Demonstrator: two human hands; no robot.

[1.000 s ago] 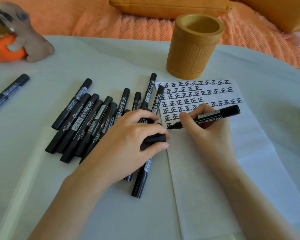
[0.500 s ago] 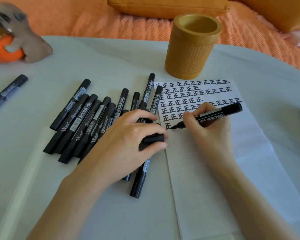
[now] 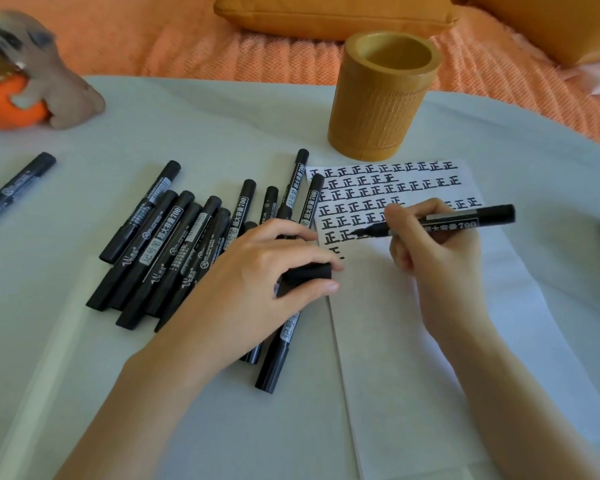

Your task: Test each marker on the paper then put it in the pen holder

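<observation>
Nearest, my left hand [image 3: 257,271] pinches the removed cap [image 3: 307,273] at the edge of the paper [image 3: 430,341], its heel resting over the untested markers [image 3: 174,244] heaped on the counter [image 3: 187,126]. Beyond it, my right hand [image 3: 433,244] grips the open marker [image 3: 465,220] in a writing hold, tip on the sheet just left of my fingers. A short, light stroke should suffice; then recap. Farthest, the pen holder [image 3: 381,98] stands upright, seemingly empty.
</observation>
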